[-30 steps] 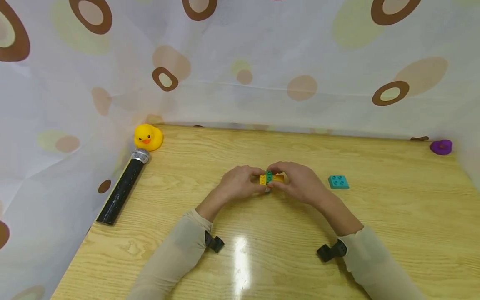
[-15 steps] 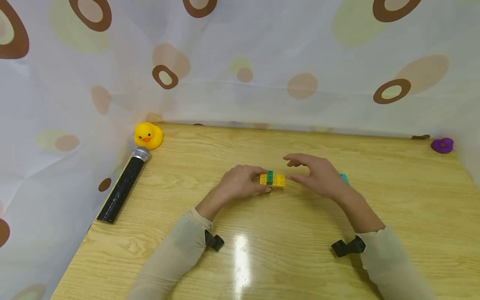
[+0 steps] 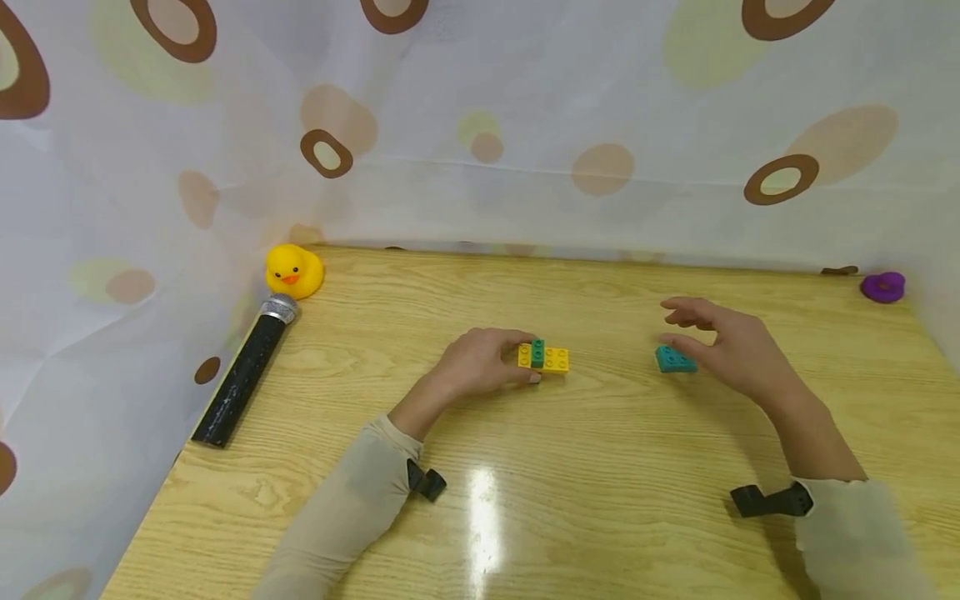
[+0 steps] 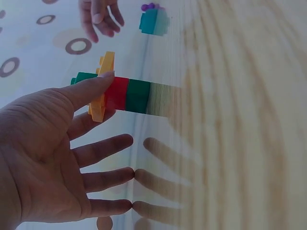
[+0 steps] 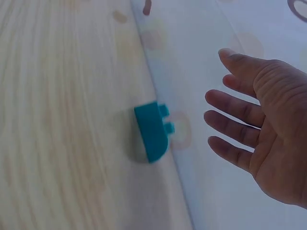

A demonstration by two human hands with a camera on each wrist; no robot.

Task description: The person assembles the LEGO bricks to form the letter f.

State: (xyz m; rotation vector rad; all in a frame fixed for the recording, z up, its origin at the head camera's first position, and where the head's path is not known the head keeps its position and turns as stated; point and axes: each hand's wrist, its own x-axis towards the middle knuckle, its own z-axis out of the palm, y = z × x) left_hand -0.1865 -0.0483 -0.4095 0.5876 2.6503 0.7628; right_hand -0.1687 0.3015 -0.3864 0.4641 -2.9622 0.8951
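Observation:
My left hand [image 3: 480, 362] pinches a small stack of toy building bricks between thumb and index finger, the other fingers spread. On top is a narrow green brick [image 3: 537, 354], set across a long yellow brick [image 3: 557, 360]. Below the yellow, in the left wrist view, come a red brick [image 4: 116, 93] and another green brick [image 4: 138, 96], which stands on the table. My right hand [image 3: 731, 346] hovers with parted fingers over a teal brick [image 3: 667, 363], holding nothing. In the right wrist view the teal brick's curved end and studs show, apart from the fingers.
A yellow rubber duck [image 3: 294, 272] sits at the back left corner, with a black microphone [image 3: 238, 379] lying before it along the left edge. At the back right corner is a purple toy [image 3: 883, 287]. Patterned cloth [image 3: 540, 108] hangs behind the wooden table [image 3: 585, 517].
My right hand has let go of the brick stack and moved right, to over the teal brick. The left hand keeps its hold on the stack in the same place.

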